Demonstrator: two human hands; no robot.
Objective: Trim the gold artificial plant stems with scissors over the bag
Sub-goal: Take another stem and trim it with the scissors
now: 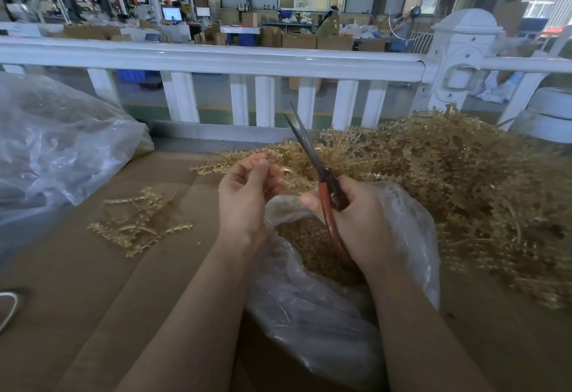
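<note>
Nearest the camera, the clear plastic bag (pixel 309 314) sits open between the forearms, its mouth showing a bed of gold trimmings inside. Above that mouth, the right hand (pixel 356 221) is wrapped firmly around the red handles of the scissors (pixel 312 162), blades a little parted and pointing up and away. Just beside it, the left hand (pixel 244 196) pinches a gold stem (pixel 288 174) between thumb and fingertips, holding it close against the blades over the bag. Out to the left, a small cluster of cut stems (pixel 136 221) lies on the cardboard surface (pixel 93 283). To the right, a big heap of gold stems (pixel 464 181) spreads wide. Far left sits another clear bag (pixel 55 144), and behind everything runs a white railing (pixel 216 60).
</note>
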